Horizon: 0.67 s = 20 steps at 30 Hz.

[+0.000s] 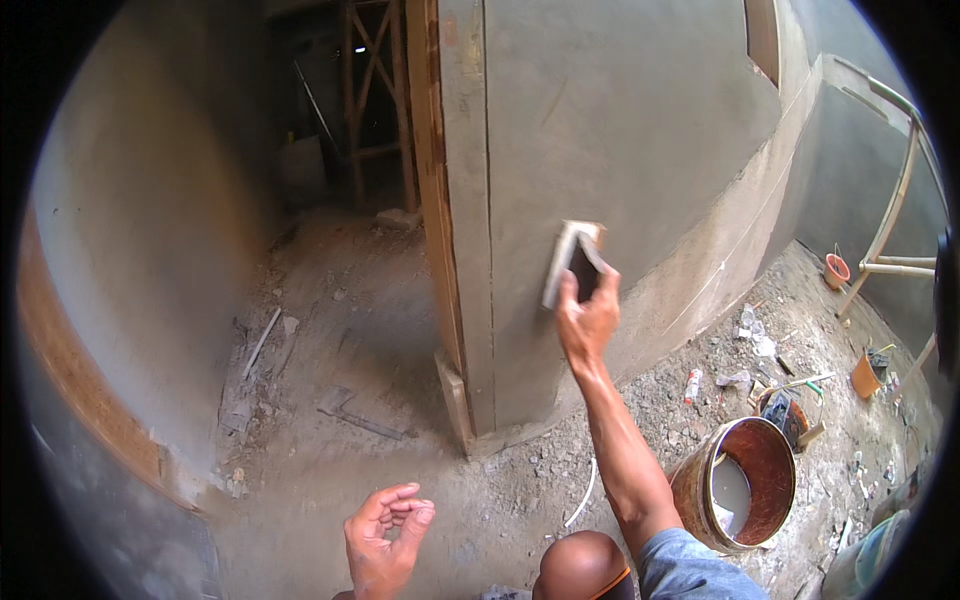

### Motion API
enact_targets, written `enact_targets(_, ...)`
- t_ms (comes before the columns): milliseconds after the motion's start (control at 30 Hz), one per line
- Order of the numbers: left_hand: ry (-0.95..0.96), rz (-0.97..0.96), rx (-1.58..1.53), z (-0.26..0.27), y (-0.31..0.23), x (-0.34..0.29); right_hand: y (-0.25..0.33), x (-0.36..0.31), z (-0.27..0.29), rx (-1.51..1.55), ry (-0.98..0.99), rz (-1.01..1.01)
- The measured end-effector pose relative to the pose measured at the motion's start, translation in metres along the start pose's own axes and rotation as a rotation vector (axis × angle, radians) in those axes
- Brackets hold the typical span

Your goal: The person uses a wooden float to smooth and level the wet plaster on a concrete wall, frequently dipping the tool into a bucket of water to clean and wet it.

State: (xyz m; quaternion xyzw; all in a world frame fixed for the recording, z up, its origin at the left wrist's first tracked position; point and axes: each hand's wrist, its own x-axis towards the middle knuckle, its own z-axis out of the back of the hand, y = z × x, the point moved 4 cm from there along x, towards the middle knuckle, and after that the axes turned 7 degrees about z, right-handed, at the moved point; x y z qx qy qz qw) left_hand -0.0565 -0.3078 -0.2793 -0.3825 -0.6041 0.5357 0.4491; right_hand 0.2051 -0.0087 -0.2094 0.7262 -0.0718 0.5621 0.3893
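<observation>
Head view, single fisheye, worn on the person's head. Faces forward and down at the grey plastered wall corner (pixel 530 200), close, within arm's reach of it. Left of the corner: dim passage receding away. Right of the corner: wall running off over rubble floor. Below the corner: own forearms entering from the lower edge. Straight edges bow toward the rim.

The person wears a short grey-blue sleeve (pixel 690 570) on the right upper arm; below it the forearm is bare down to the right hand (pixel 588 320). The left hand (pixel 385 535) is bare too, without glove, ring or watch. A thin orange strip (pixel 612 585) shows beside the sleeve.
</observation>
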Motion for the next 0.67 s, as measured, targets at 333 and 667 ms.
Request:
enact_targets(333,0.011,-0.026,0.103,0.006,0.005,0.003,0.142,0.124,-0.049,-0.026,-0.013,0.317)
enact_targets(667,-0.039,0.000,0.016,0.023,-0.010,-0.012,-0.069,-0.053,0.085,0.084,0.060,-0.295)
